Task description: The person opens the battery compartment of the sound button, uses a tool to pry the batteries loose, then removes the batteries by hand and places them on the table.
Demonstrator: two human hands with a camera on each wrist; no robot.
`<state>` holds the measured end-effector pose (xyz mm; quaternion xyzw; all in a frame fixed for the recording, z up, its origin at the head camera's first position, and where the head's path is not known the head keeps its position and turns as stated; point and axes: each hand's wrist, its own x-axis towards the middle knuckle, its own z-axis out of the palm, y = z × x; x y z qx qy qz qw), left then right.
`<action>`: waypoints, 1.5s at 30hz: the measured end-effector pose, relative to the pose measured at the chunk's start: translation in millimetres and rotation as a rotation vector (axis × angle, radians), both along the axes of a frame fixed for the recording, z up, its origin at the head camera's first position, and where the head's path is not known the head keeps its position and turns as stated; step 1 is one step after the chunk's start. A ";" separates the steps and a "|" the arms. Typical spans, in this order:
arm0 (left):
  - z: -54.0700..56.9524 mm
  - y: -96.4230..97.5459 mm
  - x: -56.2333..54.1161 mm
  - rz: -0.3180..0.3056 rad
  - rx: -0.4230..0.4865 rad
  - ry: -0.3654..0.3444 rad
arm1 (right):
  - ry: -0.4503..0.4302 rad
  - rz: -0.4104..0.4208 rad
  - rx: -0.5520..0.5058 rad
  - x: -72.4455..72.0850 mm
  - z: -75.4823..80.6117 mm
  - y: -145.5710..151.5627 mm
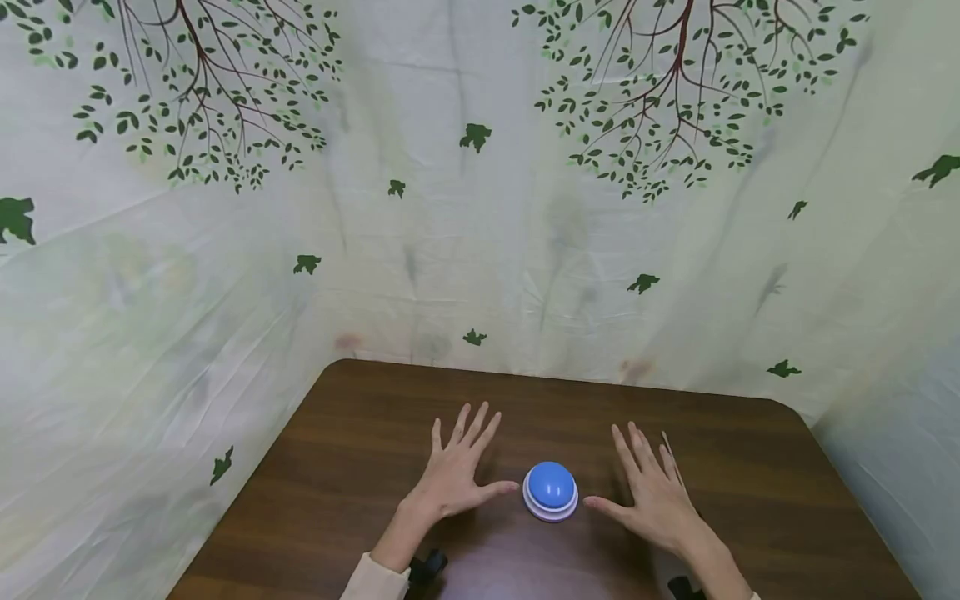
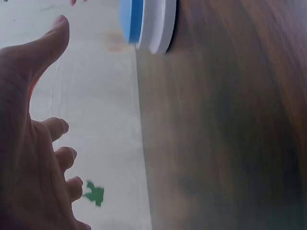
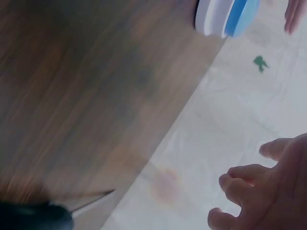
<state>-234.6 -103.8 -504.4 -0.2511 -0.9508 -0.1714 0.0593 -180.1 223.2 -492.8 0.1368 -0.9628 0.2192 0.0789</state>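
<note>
A round push button [image 1: 551,485] with a blue dome and white base sits on the brown table between both hands. My left hand [image 1: 452,479] is to its left, fingers spread, thumb pointing at the button's edge. On the other side, my right hand [image 1: 660,500] also has spread fingers, its thumb tip near the base. Neither hand grips anything. A slim tool with a dark handle [image 3: 33,218] and thin metal shaft [image 3: 93,202], like a screwdriver, lies by the right hand. In the head view that hand partly hides it.
The dark wood table [image 1: 360,417] has rounded far corners. Behind and beside it hangs a pale cloth [image 1: 480,267] printed with branches and green leaves. A black strap device [image 1: 427,567] is on the left wrist.
</note>
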 end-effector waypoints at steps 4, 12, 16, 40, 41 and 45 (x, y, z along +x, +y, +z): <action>-2.3 12.5 0.7 -0.049 -0.015 0.003 | 0.005 0.034 0.007 -2.7 -1.1 -12.4; -6.3 34.6 1.0 -0.114 -0.058 0.023 | -0.058 0.093 0.049 -9.2 -5.7 -30.1; -12.1 41.6 5.5 -0.143 -0.113 0.040 | -0.121 0.128 0.039 -8.1 -8.4 -37.1; -31.6 61.3 17.2 -0.240 -0.188 0.050 | -0.204 0.252 0.064 0.6 -19.7 -59.9; -32.4 61.3 17.3 -0.241 -0.192 0.060 | -0.189 0.250 0.074 0.7 -20.2 -60.5; -34.2 61.9 16.4 -0.241 -0.210 0.101 | -0.139 0.230 0.102 0.1 -20.9 -62.9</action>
